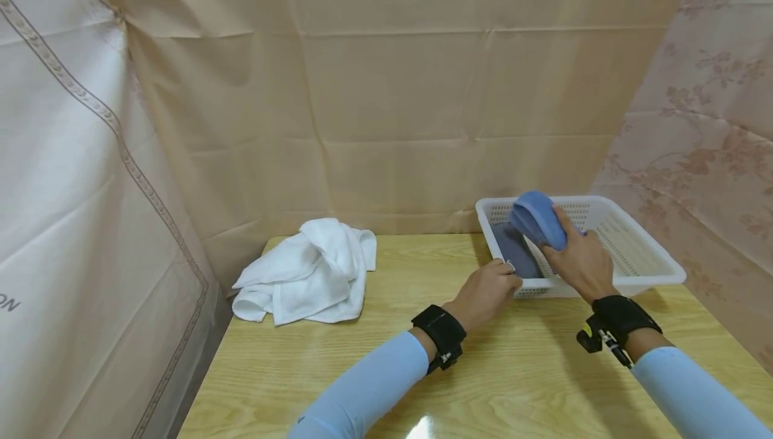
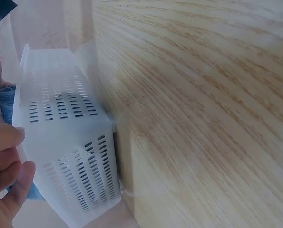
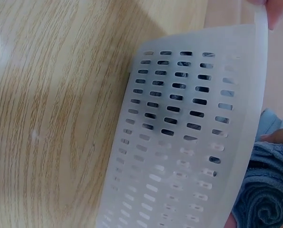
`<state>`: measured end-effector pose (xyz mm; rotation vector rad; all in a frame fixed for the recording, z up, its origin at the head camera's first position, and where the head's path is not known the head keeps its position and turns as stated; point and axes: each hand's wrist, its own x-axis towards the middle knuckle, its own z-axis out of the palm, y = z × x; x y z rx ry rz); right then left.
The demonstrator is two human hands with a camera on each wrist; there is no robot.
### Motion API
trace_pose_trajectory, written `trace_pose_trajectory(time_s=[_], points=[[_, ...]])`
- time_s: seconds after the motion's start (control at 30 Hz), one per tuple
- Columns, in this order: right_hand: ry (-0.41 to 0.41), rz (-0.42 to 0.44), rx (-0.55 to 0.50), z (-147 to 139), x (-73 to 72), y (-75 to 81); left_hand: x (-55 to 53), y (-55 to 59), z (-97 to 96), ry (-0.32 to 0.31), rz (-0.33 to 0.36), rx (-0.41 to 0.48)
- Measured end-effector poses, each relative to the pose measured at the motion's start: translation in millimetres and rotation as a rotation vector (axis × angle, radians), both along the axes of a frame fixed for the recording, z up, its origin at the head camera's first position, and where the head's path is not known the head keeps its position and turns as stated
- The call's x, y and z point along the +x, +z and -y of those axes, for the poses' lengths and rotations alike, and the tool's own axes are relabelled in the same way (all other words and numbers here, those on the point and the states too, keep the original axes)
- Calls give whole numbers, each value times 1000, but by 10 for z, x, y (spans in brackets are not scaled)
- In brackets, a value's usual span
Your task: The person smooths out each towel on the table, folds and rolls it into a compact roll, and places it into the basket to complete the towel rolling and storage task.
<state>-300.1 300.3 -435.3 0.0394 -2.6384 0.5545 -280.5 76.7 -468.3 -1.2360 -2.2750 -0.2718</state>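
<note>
A white perforated plastic basket [image 1: 649, 280] stands on the right part of the table. My left hand [image 1: 483, 293] pinches the rim at its near left corner, and the left wrist view shows the thumb and fingers at the rim of the basket [image 2: 65, 137]. My right hand [image 1: 582, 261] grips a rolled blue cloth [image 1: 536, 219] over the left half of the basket, tilted. Its spiral end shows in the right wrist view, where the blue roll [image 3: 265, 204] is beside the rim. Inside, along the left wall, lies a dark grey-blue cloth [image 1: 516, 251].
A crumpled white towel [image 1: 323, 271] lies at the far left of the wooden table [image 1: 386, 385]. Beige fabric [image 1: 392, 90] hangs behind the table, and a floral cloth [image 1: 712, 157] hangs close by the basket's right side.
</note>
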Motion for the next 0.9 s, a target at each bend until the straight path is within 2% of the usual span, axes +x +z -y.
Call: trace_pose_trajectory(time_s=[0.23,0.9], points=[[-26,36,-24,-21,-17,-17,3,1,-18,12,-1,-4],[-26,38,-30,-60,-49,-71,36,40,-29,39,-21,-19]])
